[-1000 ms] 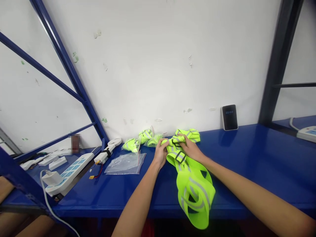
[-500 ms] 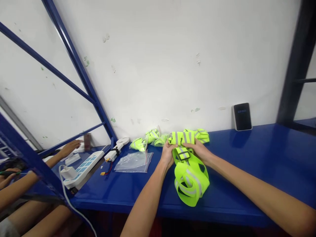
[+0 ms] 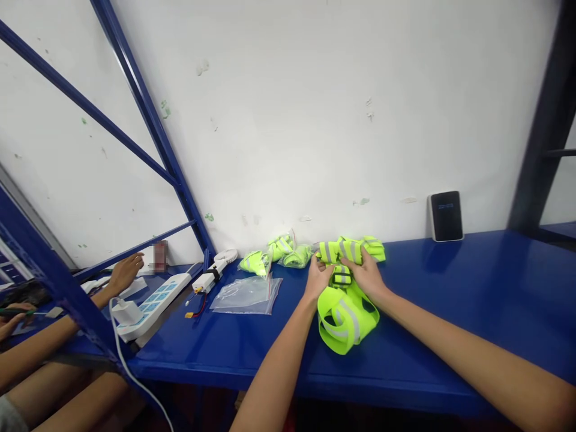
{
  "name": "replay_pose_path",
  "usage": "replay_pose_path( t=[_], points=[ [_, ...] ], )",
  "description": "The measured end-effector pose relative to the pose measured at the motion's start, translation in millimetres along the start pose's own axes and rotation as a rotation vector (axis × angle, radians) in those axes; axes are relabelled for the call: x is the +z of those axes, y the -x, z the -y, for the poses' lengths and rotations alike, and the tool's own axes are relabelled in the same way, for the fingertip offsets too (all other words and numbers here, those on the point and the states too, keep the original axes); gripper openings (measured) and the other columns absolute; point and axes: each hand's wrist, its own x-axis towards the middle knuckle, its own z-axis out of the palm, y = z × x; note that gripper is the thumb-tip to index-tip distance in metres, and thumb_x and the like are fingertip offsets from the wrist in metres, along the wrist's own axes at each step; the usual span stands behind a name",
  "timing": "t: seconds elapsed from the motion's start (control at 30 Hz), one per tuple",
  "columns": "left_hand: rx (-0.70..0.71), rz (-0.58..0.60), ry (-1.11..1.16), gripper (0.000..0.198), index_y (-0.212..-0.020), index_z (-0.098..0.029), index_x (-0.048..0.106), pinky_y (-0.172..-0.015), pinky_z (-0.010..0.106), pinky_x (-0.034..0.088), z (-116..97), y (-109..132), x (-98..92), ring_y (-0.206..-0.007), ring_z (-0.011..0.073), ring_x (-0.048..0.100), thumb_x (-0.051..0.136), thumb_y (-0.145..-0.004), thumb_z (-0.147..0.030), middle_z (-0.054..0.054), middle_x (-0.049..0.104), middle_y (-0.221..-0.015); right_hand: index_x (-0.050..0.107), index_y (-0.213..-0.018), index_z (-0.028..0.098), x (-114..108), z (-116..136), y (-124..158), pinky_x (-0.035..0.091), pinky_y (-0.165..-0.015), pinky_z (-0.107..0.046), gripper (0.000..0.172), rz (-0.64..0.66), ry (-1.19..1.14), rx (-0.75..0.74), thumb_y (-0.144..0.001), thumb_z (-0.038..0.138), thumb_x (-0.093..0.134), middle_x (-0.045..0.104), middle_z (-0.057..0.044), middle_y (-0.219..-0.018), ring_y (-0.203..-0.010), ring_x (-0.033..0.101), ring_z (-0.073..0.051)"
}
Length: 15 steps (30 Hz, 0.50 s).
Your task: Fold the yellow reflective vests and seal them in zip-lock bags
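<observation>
Both my hands hold a neon-yellow reflective strap (image 3: 344,318) with silver stripes and a black buckle (image 3: 342,275). My left hand (image 3: 320,275) is closed on the left end of its folded upper part. On the other side, my right hand (image 3: 368,277) grips the same folded part, fingers wrapped over it. Below the hands the strap's loops droop to the table. Another bundle of yellow strap (image 3: 374,247) lies just behind my right hand. To the left are bagged yellow straps (image 3: 255,263) and flat clear zip bags (image 3: 246,295).
A white power strip (image 3: 155,307) with a plugged charger and cable lies left, beside a small white fan (image 3: 225,257) and a wired white box (image 3: 204,282). A black-fronted device (image 3: 445,216) leans on the wall. A co-worker's hand (image 3: 126,273) is beyond the blue frame (image 3: 155,132).
My hands have folded the strap further up; its hanging loops are shorter and the buckle sits closer under my fingers. The co-worker's hand has lifted slightly.
</observation>
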Motion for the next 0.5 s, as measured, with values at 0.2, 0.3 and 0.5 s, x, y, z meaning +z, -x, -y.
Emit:
replay_pose_path(
  t=[0.2, 0.3, 0.5],
  points=[
    [-0.024, 0.128, -0.371, 0.057, -0.117, -0.011, 0.062, -0.065, 0.026, 0.042, -2, 9, -2.8, -0.069, 0.0143, 0.054, 0.07, -0.073, -0.046, 0.005, 0.06, -0.081, 0.06, -0.115, 0.018, -11, 7, -8, 0.052, -0.084, -0.037, 0.052, -0.214, 0.079, -0.085, -0.065, 0.033, 0.069, 0.068, -0.01, -0.11, -0.097, 0.065, -0.026],
    [0.264, 0.056, -0.612, 0.035, -0.095, -0.014, 0.071, -0.064, 0.026, 0.038, -7, 18, 0.8, -0.066, 0.0122, 0.047, 0.07, -0.073, -0.042, 0.001, 0.052, -0.072, 0.059, -0.118, 0.019, -20, 2, -18, 0.05, -0.086, -0.037, 0.055, -0.298, 0.067, -0.077, -0.064, 0.028, 0.067, 0.067, -0.009, -0.111, -0.098, 0.064, -0.025],
    [0.588, 0.21, -0.808, 0.014, -0.084, -0.017, 0.069, -0.061, 0.025, 0.035, -22, 43, 2.4, -0.057, 0.0103, 0.041, 0.056, -0.079, -0.02, -0.003, 0.043, -0.059, 0.062, -0.104, 0.017, -32, -4, -33, 0.051, -0.082, -0.037, 0.043, -0.516, 0.097, -0.021, -0.062, 0.025, 0.065, 0.069, -0.008, -0.097, -0.085, 0.064, -0.023]
  ],
)
